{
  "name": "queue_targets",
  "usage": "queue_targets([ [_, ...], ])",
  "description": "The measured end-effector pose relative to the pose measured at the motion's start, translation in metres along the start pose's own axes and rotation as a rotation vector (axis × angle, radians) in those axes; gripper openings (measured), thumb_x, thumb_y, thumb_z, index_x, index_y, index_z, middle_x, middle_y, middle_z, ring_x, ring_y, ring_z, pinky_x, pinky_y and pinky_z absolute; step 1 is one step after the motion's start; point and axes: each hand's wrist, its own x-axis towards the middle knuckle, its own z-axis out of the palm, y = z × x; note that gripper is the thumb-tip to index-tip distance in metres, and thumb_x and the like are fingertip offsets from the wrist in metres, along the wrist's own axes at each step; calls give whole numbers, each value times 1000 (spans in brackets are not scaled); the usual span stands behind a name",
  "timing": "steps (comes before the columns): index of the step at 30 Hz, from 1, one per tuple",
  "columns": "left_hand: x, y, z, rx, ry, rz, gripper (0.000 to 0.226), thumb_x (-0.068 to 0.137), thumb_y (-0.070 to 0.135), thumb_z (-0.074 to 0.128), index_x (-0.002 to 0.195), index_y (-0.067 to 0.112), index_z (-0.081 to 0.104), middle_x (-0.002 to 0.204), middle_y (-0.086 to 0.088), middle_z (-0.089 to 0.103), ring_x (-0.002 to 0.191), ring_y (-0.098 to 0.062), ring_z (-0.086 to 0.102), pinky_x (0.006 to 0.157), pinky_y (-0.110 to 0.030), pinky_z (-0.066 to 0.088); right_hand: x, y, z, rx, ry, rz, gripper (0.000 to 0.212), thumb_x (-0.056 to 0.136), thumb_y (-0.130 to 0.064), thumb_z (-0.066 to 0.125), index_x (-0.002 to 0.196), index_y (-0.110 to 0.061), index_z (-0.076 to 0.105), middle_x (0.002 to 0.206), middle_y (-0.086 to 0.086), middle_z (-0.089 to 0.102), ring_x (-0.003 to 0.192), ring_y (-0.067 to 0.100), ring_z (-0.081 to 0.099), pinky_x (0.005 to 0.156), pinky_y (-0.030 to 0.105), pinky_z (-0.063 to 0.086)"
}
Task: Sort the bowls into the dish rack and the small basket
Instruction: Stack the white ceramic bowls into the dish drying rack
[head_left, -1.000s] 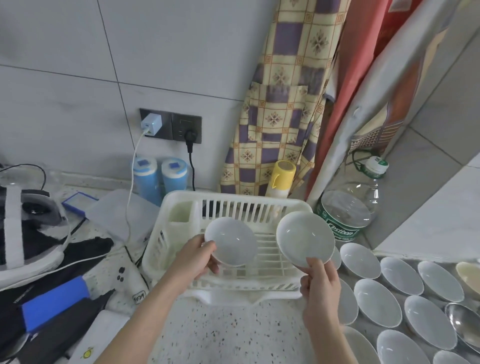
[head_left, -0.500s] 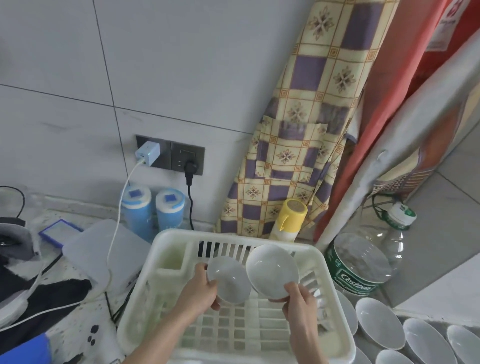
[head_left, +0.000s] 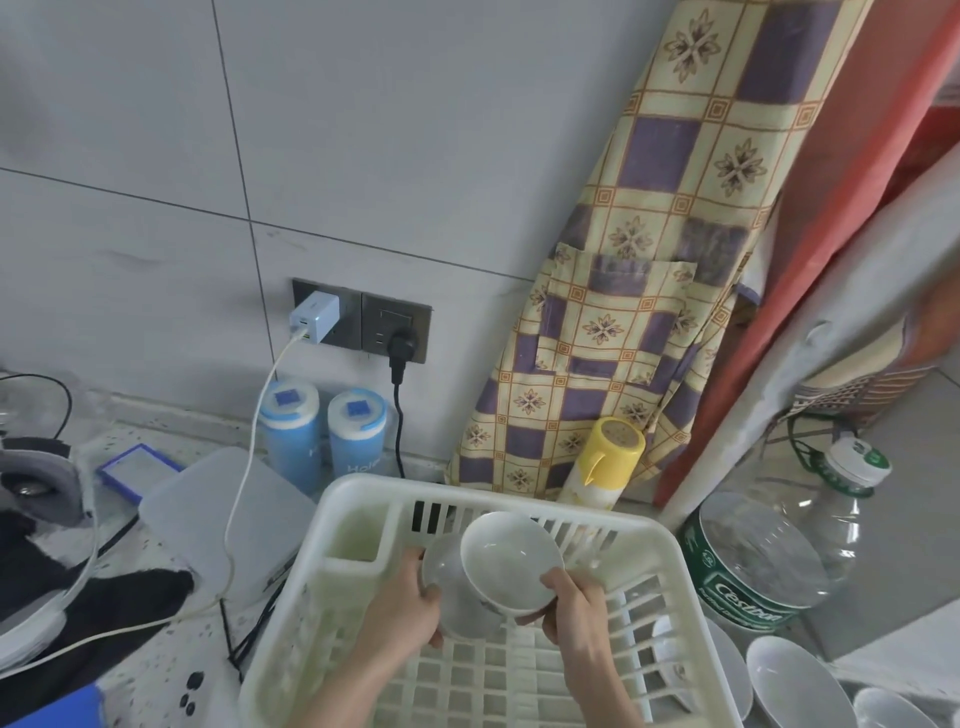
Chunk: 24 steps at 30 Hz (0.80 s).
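Over the dish rack (head_left: 670, 566), far half: you hold one bowl in each hand.

Your left hand (head_left: 402, 608) grips the small white bowl (head_left: 448, 587) at its near-left rim, thumb curled over the edge. Your right hand (head_left: 574, 605) pinches the larger white bowl (head_left: 506, 558) at its near-right rim; this bowl tilts toward you and overlaps the smaller one. Both forearms reach in from the rack's near edge. More bowls (head_left: 795, 675) lie on the worktop beside the rack's right edge.

dish rack (head_left: 363, 587) centre | bottle (head_left: 769, 551) right | canisters (head_left: 324, 441) behind rack
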Motion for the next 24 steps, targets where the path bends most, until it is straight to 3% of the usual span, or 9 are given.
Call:
queue_targets([
  [5, 1, -5, -1, 31, 14, -11, 39, 92, 13, 42, 121, 38, 39, 93, 6, 68, 57, -13, 71, 43, -15, 43, 2, 4, -2, -11, -11, 15, 18, 87, -4, 47, 75, 5, 58, 54, 32, 62, 34, 12, 25, 36, 19, 24],
  [13, 5, -8, 0, 5, -1, -18, 40, 92, 11, 42, 126, 30, 41, 98, 3, 66, 59, -14, 70, 41, -15, 45, 3, 10, -1, -97, -43, 20, 24, 89, -10, 48, 68, -1, 56, 44, 12, 50, 36, 10, 31, 45, 23, 26],
  [17, 3, -4, 0, -46, 7, -39, 34, 88, 14, 54, 116, 27, 39, 93, -3, 67, 60, -11, 68, 39, -14, 42, 3, 11, 0, -133, -71, 19, 25, 91, -11, 46, 71, -3, 57, 45, 7, 49, 35, 9, 32, 47, 24, 27],
  [20, 2, -5, 1, -70, -5, -74, 27, 86, 19, 62, 101, 25, 41, 89, -7, 69, 45, 1, 61, 35, -12, 37, 1, 11, 2, -167, -97, 15, 23, 92, -13, 45, 75, -4, 58, 46, 4, 49, 37, 9, 33, 51, 26, 27],
  [24, 3, -8, 0, -15, 1, -86, 24, 85, 17, 60, 90, 30, 40, 83, -4, 70, 47, 0, 60, 36, -12, 37, 0, 12, 2, -174, -116, 9, 22, 93, -14, 45, 78, -4, 58, 47, 3, 50, 40, 10, 33, 49, 24, 28],
])
